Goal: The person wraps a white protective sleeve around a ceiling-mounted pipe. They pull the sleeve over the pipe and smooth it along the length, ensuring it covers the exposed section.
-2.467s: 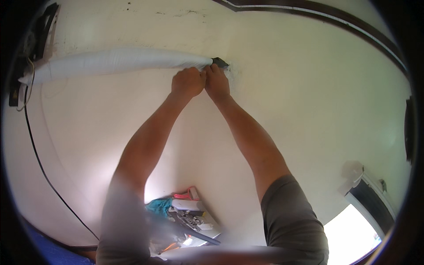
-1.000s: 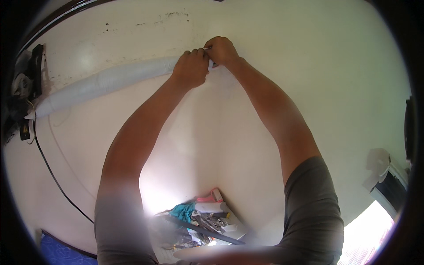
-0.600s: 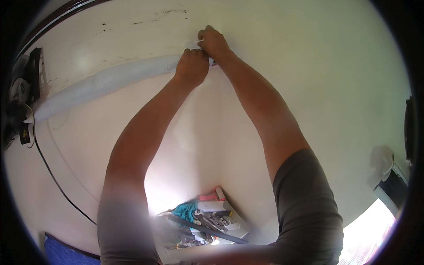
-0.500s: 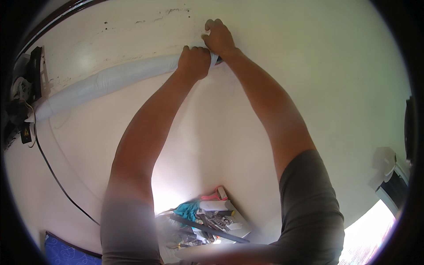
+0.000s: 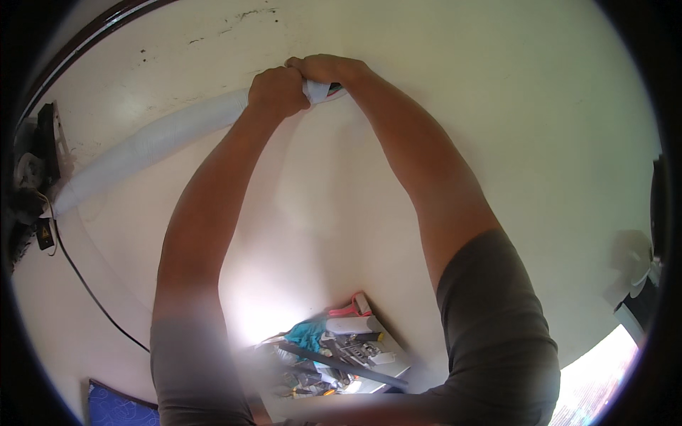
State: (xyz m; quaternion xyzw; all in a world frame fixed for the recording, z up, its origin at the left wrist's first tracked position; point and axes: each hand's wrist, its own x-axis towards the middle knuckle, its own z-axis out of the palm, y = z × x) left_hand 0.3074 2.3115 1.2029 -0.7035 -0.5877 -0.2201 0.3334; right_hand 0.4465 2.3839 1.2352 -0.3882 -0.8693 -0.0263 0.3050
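Both arms raised against a pale wall (image 5: 497,128). Left hand (image 5: 277,91) closed in a fist around the end of a white wrapped pipe (image 5: 153,142), which runs from that hand down and away to the person's left along the wall. Right hand (image 5: 323,69) just beside the left, touching it, fingers curled and pinching the loose white wrap end (image 5: 317,91) that sticks out between the two hands. A dark bit shows at the wrap's tip; cannot tell what it is. Far left of the hands, a black cable (image 5: 85,284) hangs down the wall. Well below the hands, between the forearms, a cluttered heap of tools (image 5: 341,351).
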